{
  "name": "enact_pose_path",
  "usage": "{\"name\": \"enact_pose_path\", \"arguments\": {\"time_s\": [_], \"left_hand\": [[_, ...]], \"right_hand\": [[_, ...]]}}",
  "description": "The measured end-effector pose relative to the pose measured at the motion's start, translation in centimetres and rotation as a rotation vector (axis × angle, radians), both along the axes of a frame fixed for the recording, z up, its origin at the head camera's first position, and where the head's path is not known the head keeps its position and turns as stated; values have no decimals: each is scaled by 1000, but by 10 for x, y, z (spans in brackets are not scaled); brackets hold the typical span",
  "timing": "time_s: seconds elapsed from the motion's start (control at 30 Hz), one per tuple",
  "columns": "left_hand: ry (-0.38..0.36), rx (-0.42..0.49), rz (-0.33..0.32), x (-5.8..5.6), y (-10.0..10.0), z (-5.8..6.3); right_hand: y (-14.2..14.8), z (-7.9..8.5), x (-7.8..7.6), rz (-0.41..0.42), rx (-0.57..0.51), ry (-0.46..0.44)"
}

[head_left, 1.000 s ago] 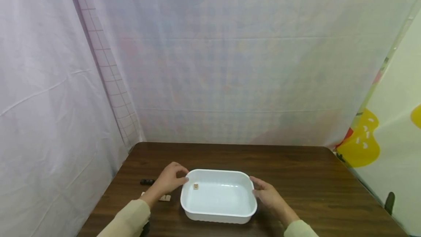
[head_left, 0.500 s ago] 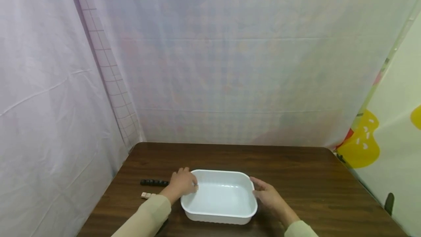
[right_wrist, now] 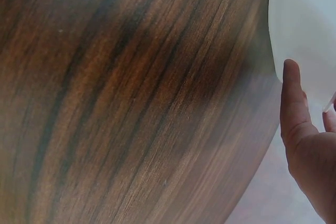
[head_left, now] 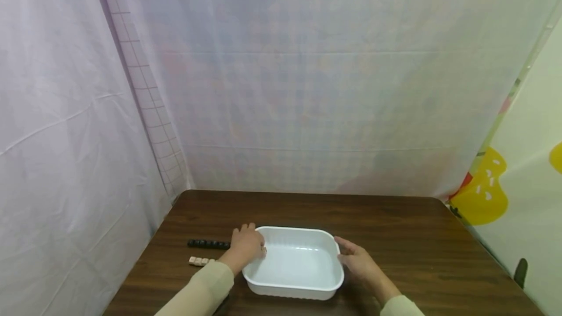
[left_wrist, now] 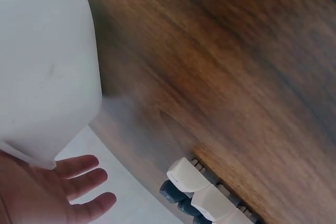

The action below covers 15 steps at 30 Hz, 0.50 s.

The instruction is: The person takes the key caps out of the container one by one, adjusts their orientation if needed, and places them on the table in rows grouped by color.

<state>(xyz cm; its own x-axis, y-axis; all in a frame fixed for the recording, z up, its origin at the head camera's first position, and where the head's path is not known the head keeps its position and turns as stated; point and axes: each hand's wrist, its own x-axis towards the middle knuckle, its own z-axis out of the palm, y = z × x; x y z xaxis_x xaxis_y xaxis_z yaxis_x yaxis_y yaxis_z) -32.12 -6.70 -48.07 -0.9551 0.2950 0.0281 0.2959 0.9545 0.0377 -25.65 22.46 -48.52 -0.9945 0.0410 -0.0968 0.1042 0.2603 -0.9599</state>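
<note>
A white rectangular tray (head_left: 303, 287) sits near the front of the brown table. My left hand (head_left: 247, 245) reaches over its left rim, finger ends inside, pinching a small beige keycap (head_left: 264, 251). The hand mostly covers the keycap. Three fingers of this hand (left_wrist: 84, 179) show below the tray's outer wall (left_wrist: 47, 66) in the left wrist view; the thumb is hidden there. My right hand (head_left: 357, 261) rests against the right rim with fingers extended. In the right wrist view one straight finger (right_wrist: 292, 95) of it lies along the white wall.
Left of the tray, a row of black keycaps (head_left: 206, 244) lies behind a row of beige keycaps (head_left: 199, 261); the left arm partly covers both. White curtains (head_left: 303, 87) hang behind the table (head_left: 395, 228), and a pale sheet with yellow shapes (head_left: 483, 194) hangs at the right.
My left hand has moved right, from beside the rim to over the keycap in the tray, uncovering more of both keycap rows. The right hand stays at the rim.
</note>
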Motion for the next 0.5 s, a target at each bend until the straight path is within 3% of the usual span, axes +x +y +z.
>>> {"name": "enact_pose_path", "arguments": {"time_s": [0.2, 0.3, 0.5], "left_hand": [[53, -27, -25, -1, 1, -3], [88, 51, -50, 0, 0, -3], [233, 264, -150, 1, 1, 6]], "right_hand": [[0, -1, 0, -7, -2, -2], [0, -1, 1, -12, -18, -5], [1, -3, -1, 3, 14, 18]]}}
